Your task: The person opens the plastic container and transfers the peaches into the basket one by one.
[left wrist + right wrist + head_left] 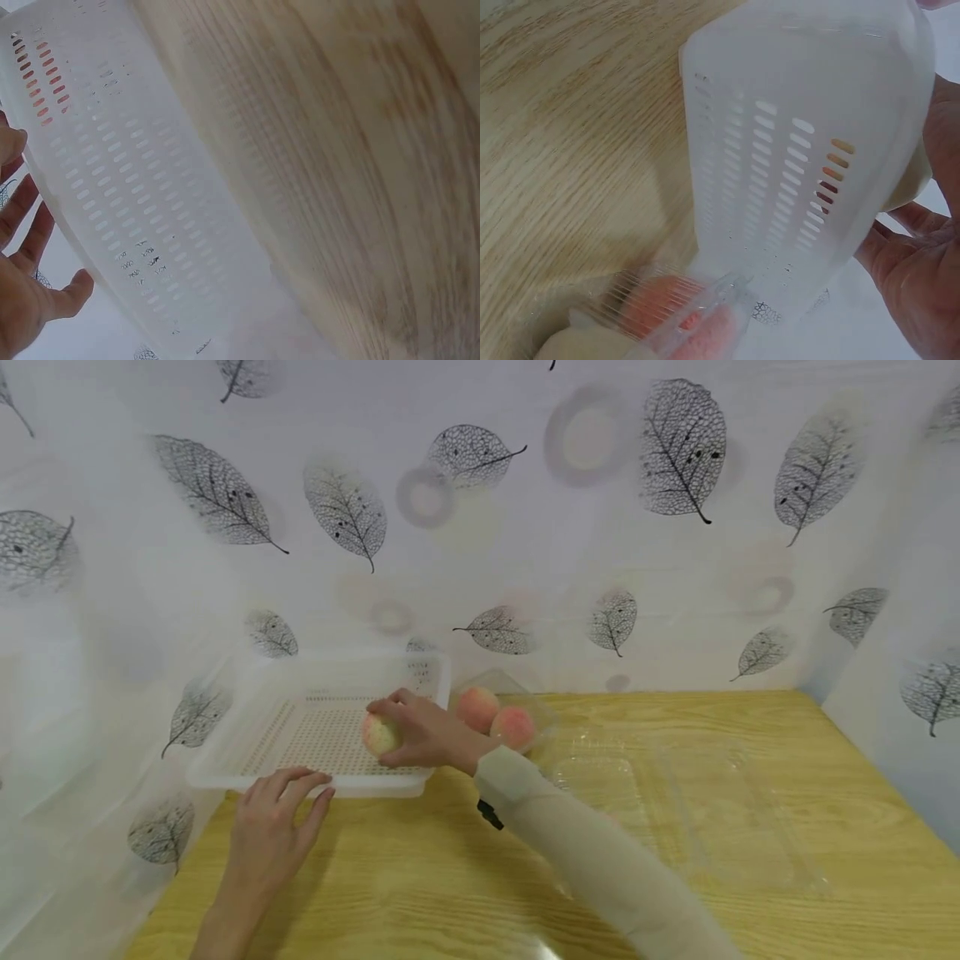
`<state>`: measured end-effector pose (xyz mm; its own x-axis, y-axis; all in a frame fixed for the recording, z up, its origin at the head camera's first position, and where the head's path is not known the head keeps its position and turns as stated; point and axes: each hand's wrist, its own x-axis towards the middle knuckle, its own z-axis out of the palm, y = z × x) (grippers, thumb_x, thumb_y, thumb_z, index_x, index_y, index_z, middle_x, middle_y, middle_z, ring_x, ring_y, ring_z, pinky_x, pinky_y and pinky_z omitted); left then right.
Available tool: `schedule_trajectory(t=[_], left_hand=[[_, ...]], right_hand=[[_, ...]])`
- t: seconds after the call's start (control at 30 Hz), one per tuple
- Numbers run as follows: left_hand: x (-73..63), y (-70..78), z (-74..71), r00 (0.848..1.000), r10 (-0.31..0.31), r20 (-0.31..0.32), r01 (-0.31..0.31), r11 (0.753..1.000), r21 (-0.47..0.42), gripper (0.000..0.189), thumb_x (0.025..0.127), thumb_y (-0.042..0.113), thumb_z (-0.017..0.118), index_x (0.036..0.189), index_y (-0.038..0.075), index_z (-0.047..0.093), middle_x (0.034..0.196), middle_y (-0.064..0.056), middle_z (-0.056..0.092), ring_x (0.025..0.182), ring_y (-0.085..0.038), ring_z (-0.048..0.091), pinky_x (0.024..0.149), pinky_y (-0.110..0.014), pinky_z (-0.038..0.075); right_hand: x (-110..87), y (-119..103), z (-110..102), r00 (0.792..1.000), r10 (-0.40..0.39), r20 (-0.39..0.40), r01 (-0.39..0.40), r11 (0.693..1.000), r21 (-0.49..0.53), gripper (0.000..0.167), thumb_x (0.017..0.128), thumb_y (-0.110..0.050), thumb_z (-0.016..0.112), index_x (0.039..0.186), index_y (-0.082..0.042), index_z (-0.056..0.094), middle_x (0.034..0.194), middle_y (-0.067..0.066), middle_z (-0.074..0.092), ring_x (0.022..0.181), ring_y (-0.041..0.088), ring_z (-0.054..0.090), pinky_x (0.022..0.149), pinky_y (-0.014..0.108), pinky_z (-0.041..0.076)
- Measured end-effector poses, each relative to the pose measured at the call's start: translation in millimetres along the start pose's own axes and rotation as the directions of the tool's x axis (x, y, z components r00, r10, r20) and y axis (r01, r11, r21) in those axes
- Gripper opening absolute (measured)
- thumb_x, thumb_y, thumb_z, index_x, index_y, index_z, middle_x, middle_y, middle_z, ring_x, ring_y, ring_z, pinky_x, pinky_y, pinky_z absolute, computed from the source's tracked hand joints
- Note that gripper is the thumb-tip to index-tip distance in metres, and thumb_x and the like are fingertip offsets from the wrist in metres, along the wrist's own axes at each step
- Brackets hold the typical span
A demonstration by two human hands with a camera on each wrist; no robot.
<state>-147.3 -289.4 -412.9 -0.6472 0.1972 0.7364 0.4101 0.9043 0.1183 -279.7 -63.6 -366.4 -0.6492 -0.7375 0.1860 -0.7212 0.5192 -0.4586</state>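
My right hand (435, 733) grips a pale yellow and pink peach (378, 737) over the front right corner of a white perforated plastic basket (375, 783). Through the basket's side holes, the right wrist view shows yellow and red colour near that hand. My left hand (272, 827) rests at the basket's front rim, fingers spread and loosely bent. In the left wrist view, its fingertips (79, 289) lie right along the rim. Two more peaches (513, 727) sit in a clear plastic box (497, 678) just right of the basket.
Another clear plastic container (596, 768) lies on the wooden table (405, 893), partly behind the right sleeve (600, 860). A flat clear plastic piece (742, 818) is farther right. A leaf-patterned curtain (525, 552) hangs behind and along both sides.
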Motion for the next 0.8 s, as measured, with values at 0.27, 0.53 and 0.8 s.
schedule_trajectory(t=[0.27,0.53,0.8], left_hand=[[-0.7,0.0,0.0,1.0,-0.028,0.011,0.028,1.0,0.005,0.033,0.072,0.006,0.088,0.102,0.01,0.076,0.103,-0.014,0.072,0.088,-0.038,0.066,0.077,-0.062,0.051],[-1.2,0.5,-0.3,0.999,-0.037,0.016,0.037,0.999,0.005,0.029,0.074,0.008,0.088,0.101,0.01,0.076,0.102,-0.014,0.072,0.088,-0.038,0.066,0.077,-0.062,0.051],[-1.3,1.0,0.8,0.999,-0.047,0.01,0.047,0.999,-0.005,0.025,0.078,0.01,0.086,0.101,0.011,0.076,0.102,-0.013,0.072,0.09,-0.038,0.066,0.079,-0.062,0.05]], right_hand=[[5.6,-0.2,6.4,1.0,-0.007,0.024,0.008,1.0,-0.029,0.073,0.084,-0.028,0.081,0.149,-0.015,0.051,0.136,0.012,0.059,0.106,0.016,0.061,0.087,0.022,0.053],[11.0,-2.7,7.3,0.998,0.006,0.061,-0.001,0.997,-0.075,0.071,0.084,-0.029,0.082,0.148,-0.017,0.053,0.133,0.011,0.061,0.103,0.016,0.062,0.083,0.022,0.052],[21.2,-8.3,9.2,0.99,0.033,0.137,-0.015,0.991,-0.131,0.071,0.082,-0.03,0.083,0.146,-0.019,0.055,0.13,0.006,0.063,0.108,0.016,0.062,0.09,0.024,0.052]])
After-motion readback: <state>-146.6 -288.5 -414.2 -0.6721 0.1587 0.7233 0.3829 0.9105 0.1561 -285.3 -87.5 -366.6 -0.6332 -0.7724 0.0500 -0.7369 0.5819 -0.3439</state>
